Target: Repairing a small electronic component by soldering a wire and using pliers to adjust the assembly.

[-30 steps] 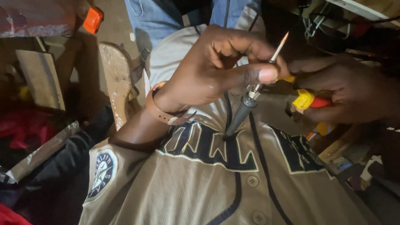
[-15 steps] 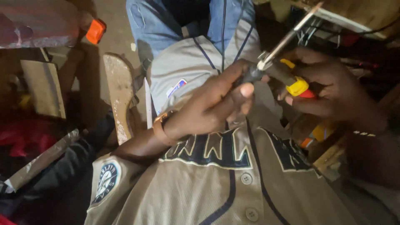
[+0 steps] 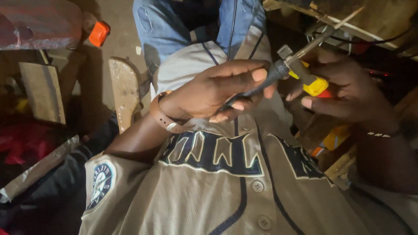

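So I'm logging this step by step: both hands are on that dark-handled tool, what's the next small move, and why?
Probably a small turn of the yellow-handled pliers while the left hand keeps the soldering iron steady. The pliers in the right hand meet the iron where its metal shaft joins the dark handle, so that joint seems to be what is being worked. Whether it is loose cannot be told.

Single head view, steeply downward, close over chest and lap.

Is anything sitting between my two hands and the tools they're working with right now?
Nothing visible does. The left hand is already wrapped around the dark-handled tool, and the right hand grips the yellow-handled pliers. The two tools meet at the metal shaft, above the tan jersey.
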